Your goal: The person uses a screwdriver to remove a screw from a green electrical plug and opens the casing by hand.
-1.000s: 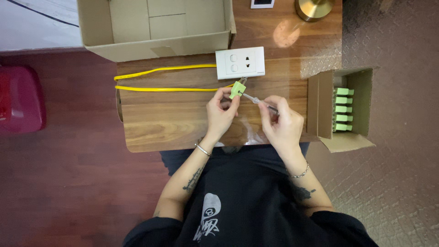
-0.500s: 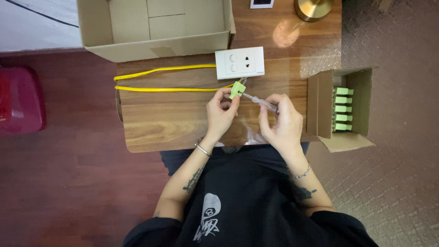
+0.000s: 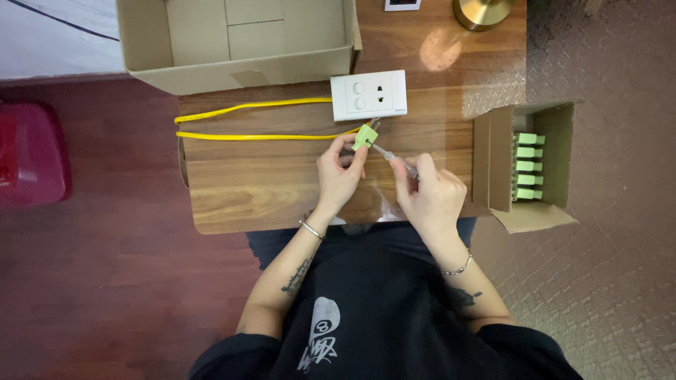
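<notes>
My left hand [image 3: 339, 176] pinches a small light-green plug [image 3: 365, 135] above the wooden table [image 3: 246, 183]. A yellow cable [image 3: 253, 136] runs left from the plug, loops, and comes back toward a white switch-and-socket plate [image 3: 368, 94] lying just behind it. My right hand [image 3: 431, 198] grips a slim screwdriver [image 3: 394, 157] with a clear handle; its tip touches the plug's right side. The two hands are close together near the table's middle.
A large open cardboard box [image 3: 236, 42] stands at the table's back left. A small open carton [image 3: 528, 165] with several green plugs lies at the right edge. A brass lamp base [image 3: 482, 10] is at the back right, a red object [image 3: 28, 155] on the floor at left.
</notes>
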